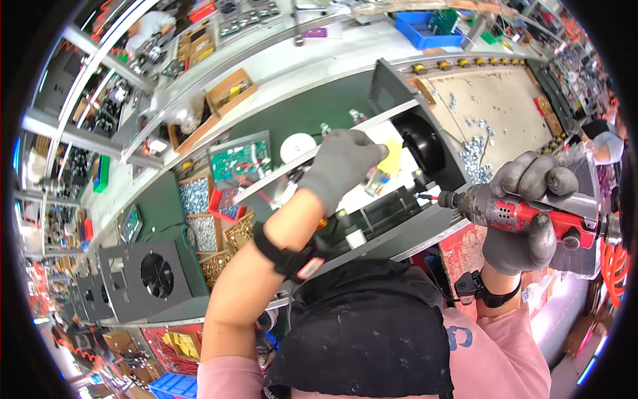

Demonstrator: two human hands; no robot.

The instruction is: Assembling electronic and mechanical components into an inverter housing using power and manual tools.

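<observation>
My left hand [342,163], in a grey glove, reaches over an open dark metal case [392,219]. Its fingers are curled together, and whatever they may pinch is hidden. Beside these fingers lies a yellow patch [392,156] on a white sheet inside the case. A round black part [419,143] sits at the case's right end. My right hand [515,249], also gloved, is wrapped around a red and grey power screwdriver [492,209]. The bit points left, close to the case's right side. A thin metal bar [272,176] crosses the top of the case.
A green circuit board [240,163] and a white disc [298,147] lie behind the case. Trays of screws [201,233] stand to the left, near a panel with a fan [157,274]. Loose screws [473,156] lie in a shallow tray at right. Farther back is a blue bin [428,38].
</observation>
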